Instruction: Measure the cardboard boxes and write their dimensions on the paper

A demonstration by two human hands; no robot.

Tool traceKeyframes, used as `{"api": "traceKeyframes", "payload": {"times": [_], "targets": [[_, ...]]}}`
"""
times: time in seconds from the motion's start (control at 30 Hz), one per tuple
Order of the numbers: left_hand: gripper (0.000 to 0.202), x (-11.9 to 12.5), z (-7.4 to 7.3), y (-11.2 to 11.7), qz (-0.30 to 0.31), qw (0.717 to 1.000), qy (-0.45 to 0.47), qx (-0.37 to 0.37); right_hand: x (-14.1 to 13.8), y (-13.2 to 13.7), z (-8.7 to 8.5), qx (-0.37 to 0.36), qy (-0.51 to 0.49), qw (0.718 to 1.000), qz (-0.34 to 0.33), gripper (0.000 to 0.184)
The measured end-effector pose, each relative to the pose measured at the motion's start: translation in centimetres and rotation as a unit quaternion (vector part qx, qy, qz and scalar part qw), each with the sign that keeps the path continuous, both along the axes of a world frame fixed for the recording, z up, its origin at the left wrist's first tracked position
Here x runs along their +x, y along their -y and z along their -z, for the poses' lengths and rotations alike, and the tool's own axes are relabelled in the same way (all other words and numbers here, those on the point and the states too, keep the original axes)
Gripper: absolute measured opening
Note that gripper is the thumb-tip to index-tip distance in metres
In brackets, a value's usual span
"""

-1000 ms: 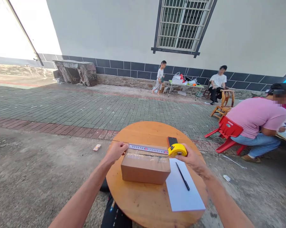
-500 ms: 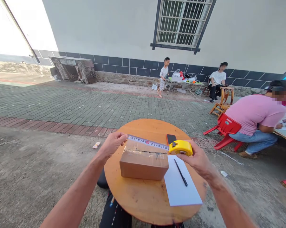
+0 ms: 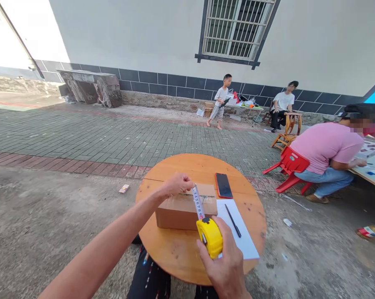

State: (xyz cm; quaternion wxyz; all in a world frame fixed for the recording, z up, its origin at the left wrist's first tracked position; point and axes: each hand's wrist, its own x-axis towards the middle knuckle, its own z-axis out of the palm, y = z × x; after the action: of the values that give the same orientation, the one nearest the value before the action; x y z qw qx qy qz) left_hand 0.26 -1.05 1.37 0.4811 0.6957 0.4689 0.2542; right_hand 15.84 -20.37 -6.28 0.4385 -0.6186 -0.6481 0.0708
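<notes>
A yellow tape measure [image 3: 210, 237] is gripped in my right hand [image 3: 226, 261], in front of the box's near right side. Its white blade [image 3: 198, 203] runs out away from me across the top of a brown cardboard box [image 3: 175, 216]. My left hand [image 3: 178, 184] pinches the blade's free end above the box's far part. The box lies closed on a round wooden table [image 3: 171, 259]. To its right are a sheet of white paper [image 3: 248, 245] with a black pen [image 3: 233, 220] on it, and a phone [image 3: 224, 185] in a red case.
At right a person in a pink shirt [image 3: 327, 141] sits on a red plastic chair [image 3: 293, 162] at another table [image 3: 374, 174]. A wooden chair [image 3: 289, 128], a seated person [image 3: 282, 106] and a walking child [image 3: 221, 99] are farther back. A bottle [image 3: 371, 231] lies on the ground.
The tape has turned from lying left to right to pointing away from me, with less blade out. My right hand came nearer and left; my left hand moved right. The child turned and stepped.
</notes>
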Motion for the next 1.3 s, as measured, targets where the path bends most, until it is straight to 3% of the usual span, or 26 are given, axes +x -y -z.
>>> {"api": "traceKeyframes", "payload": {"times": [0.2,0.4,0.93,1.17,1.3], "targets": [[0.020,1.3,0.7,-1.2,0.053,0.995,-0.072,0.042,-1.2,-0.5,-0.5,0.061,0.077,0.995,0.006,0.070],[0.016,2.4,0.5,-2.8,0.079,0.982,-0.149,0.082,-1.7,-1.9,-1.5,0.125,0.125,0.983,0.056,0.056],[0.029,3.5,1.5,-5.4,0.131,0.944,-0.282,0.108,-2.7,-2.7,-2.3,0.073,0.119,0.987,0.077,0.053],[0.028,3.4,1.8,-5.8,0.152,0.943,-0.275,0.108,-3.1,-2.4,-0.8,0.065,0.104,0.989,0.083,0.058],[0.021,3.3,2.1,-5.8,0.156,0.952,-0.239,0.114,-3.5,-2.3,-0.8,0.051,0.089,0.992,0.072,0.058]]}}
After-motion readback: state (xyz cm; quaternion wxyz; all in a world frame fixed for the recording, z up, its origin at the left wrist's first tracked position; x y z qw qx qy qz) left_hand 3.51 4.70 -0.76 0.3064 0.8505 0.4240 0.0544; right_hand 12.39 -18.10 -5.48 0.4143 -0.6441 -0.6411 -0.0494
